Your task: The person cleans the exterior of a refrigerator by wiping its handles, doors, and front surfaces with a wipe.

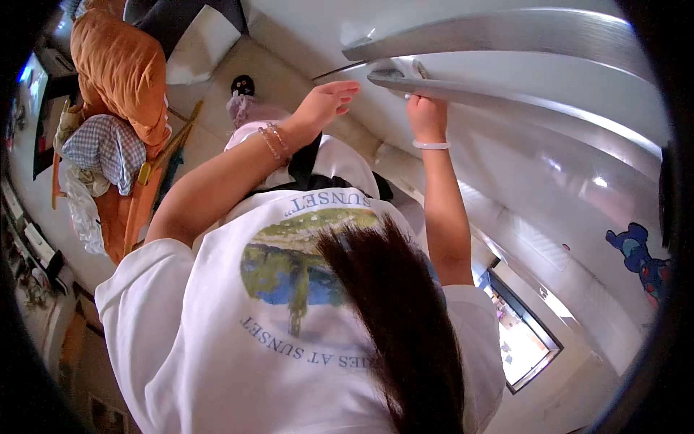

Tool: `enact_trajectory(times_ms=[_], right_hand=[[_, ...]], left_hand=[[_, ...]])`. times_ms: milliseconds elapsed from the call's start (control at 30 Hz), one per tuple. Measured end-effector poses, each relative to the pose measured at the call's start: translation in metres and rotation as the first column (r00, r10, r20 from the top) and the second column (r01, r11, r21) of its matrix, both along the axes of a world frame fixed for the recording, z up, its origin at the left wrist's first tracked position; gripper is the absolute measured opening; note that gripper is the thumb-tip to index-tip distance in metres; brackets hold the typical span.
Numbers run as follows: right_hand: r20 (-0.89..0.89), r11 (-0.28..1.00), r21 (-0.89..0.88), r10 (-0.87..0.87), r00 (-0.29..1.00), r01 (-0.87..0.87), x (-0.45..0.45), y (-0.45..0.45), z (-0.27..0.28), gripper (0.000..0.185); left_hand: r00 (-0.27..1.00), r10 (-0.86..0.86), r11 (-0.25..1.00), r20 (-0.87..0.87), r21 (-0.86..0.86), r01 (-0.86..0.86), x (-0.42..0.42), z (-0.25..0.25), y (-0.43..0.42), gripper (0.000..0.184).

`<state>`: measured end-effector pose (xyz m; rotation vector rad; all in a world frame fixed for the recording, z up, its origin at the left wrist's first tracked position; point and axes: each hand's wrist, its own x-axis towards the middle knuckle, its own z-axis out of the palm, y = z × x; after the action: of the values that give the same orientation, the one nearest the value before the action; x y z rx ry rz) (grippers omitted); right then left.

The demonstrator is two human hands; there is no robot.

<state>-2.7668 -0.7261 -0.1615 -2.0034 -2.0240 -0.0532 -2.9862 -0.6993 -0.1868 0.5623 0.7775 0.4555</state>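
Note:
My right hand (428, 116), with a white bangle at the wrist, is closed around the end of the lower silver handle (535, 112) on a large white glossy door that looks like a refrigerator's. Part of its fingers is hidden behind the handle. A second silver handle (499, 35) runs beside it, further up in the view. My left hand (327, 108) hangs in the air left of the handles, its fingers loosely stretched and holding nothing. Beaded bracelets (273, 142) circle that wrist.
At left, an orange cushion (119, 65) and a checked cloth (108, 148) lie on a wooden-framed chair (137, 210). A plastic bag (83, 210) hangs beside it. A blue cartoon sticker (640, 257) is on the white surface at right. My shoe (243, 85) stands on the floor.

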Motion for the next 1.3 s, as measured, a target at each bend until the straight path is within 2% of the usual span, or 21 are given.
enact_trajectory(times_ms=[67, 167, 333, 400, 433, 500, 567, 633, 700, 767, 867, 933, 1000, 1167, 1300], right_hand=[[-0.001, 0.999, 0.039, 0.009, 1.000, -0.009, 0.000, -0.001, -0.003, 0.022], [-0.033, 0.999, -0.051, -0.001, 0.999, -0.001, 0.003, 0.002, -0.008, 0.020], [-0.226, 0.913, -0.406, -0.149, 0.963, 0.046, 0.011, 0.004, -0.005, 0.021], [-0.242, 0.959, -0.282, -0.050, 0.969, -0.021, 0.011, 0.005, 0.009, 0.021], [-0.218, 0.993, -0.068, 0.078, 0.973, -0.095, 0.013, 0.006, 0.014, 0.021], [-0.207, 0.989, 0.086, 0.137, 0.969, -0.121, 0.016, 0.003, 0.026, 0.019], [-0.267, 0.999, -0.039, -0.007, 0.964, -0.003, 0.018, -0.008, 0.038, 0.018], [-0.078, 0.988, -0.138, 0.057, 0.995, -0.068, 0.023, -0.005, 0.015, 0.018], [0.040, 0.965, -0.262, 0.035, 0.999, -0.023, 0.025, -0.012, -0.012, 0.017], [0.111, 0.918, -0.385, -0.058, 0.992, 0.097, 0.019, -0.010, -0.024, 0.018], [0.054, 0.962, -0.266, -0.050, 0.997, 0.063, 0.017, -0.016, -0.003, 0.021], [-0.071, 0.982, -0.185, -0.057, 0.996, 0.043, 0.017, -0.017, 0.013, 0.025], [-0.115, 0.999, -0.024, 0.020, 0.993, -0.023, 0.019, -0.014, 0.014, 0.030], [-0.109, 0.959, -0.275, -0.103, 0.989, 0.069, 0.009, -0.007, -0.024, 0.029], [-0.053, 0.960, -0.258, -0.121, 0.991, 0.104, 0.009, -0.008, -0.019, 0.028]], left_hand=[[1.000, 0.010, 1.000, 0.000, 0.001, -0.010, -0.003, 0.002, -0.002, 0.039], [1.000, 0.017, 1.000, -0.001, 0.021, -0.017, -0.007, 0.005, -0.004, 0.039], [1.000, 0.026, 0.999, 0.009, 0.034, -0.027, -0.012, 0.005, -0.010, 0.040], [0.999, 0.039, 0.998, 0.030, 0.046, -0.040, -0.015, 0.002, -0.014, 0.041], [0.998, 0.051, 0.997, 0.040, 0.053, -0.053, -0.017, 0.002, -0.013, 0.041], [0.997, 0.056, 0.997, 0.044, 0.044, -0.058, -0.019, 0.001, -0.010, 0.042], [0.998, 0.057, 0.998, 0.029, 0.029, -0.058, -0.019, 0.000, -0.013, 0.042], [0.998, 0.065, 0.997, -0.005, 0.032, -0.065, -0.017, 0.000, -0.011, 0.043], [0.998, 0.056, 0.997, -0.007, 0.046, -0.055, -0.017, -0.002, -0.008, 0.044], [0.998, 0.056, 0.998, -0.008, 0.033, -0.055, -0.014, -0.004, -0.006, 0.044], [0.998, 0.064, 0.998, -0.028, -0.001, -0.064, -0.016, -0.004, -0.004, 0.044], [0.998, 0.060, 0.998, -0.028, 0.016, -0.060, -0.015, -0.001, 0.002, 0.045], [0.999, 0.039, 0.999, -0.002, 0.026, -0.039, -0.011, -0.005, 0.008, 0.046], [1.000, -0.004, 1.000, 0.018, 0.028, 0.003, 0.000, -0.007, 0.007, 0.047], [1.000, -0.029, 0.999, 0.009, 0.032, 0.029, 0.006, -0.010, 0.012, 0.046]])
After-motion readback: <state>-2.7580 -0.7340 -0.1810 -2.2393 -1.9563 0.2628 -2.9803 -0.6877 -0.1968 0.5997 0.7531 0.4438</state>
